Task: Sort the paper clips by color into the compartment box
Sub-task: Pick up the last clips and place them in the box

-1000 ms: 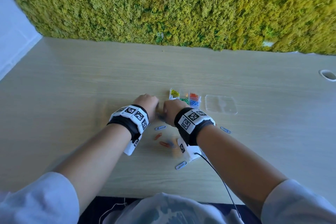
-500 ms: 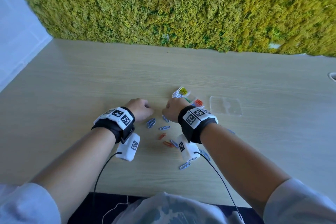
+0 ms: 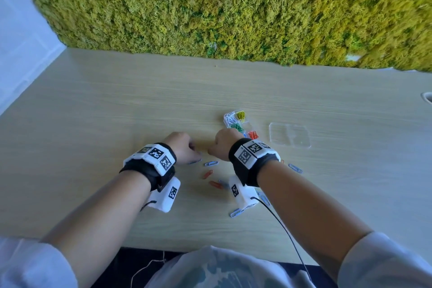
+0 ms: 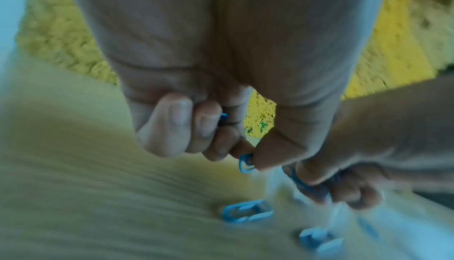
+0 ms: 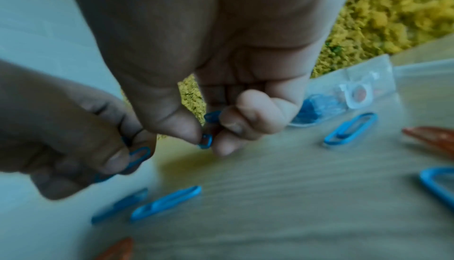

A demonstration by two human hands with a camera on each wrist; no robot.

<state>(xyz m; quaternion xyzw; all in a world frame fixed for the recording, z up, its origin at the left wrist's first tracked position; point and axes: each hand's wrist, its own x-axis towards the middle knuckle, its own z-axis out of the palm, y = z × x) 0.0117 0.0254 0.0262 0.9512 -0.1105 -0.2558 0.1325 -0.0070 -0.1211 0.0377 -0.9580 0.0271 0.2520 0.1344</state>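
Note:
A clear compartment box [image 3: 238, 124] sits on the table beyond my right hand, with white, yellow, green, blue and red clips in separate cells. Loose blue clips [image 3: 211, 163] and red clips [image 3: 207, 174] lie between my wrists. My left hand [image 3: 184, 148] is curled and pinches blue paper clips [image 4: 245, 163] between thumb and fingers. My right hand [image 3: 222, 145], also curled, pinches blue paper clips [image 5: 206, 141] just above the wood. The two hands hover close together, a little apart.
The box's clear lid [image 3: 289, 138] lies flat to the right of the box. A moss wall [image 3: 233, 7] runs along the table's far edge. More blue clips [image 3: 295, 168] lie right of my right wrist and near the front [image 3: 236, 213].
Both hands have drawn back from the box toward me, and the left hand has moved left. The head view has tilted, and the box is now uncovered behind my right hand.

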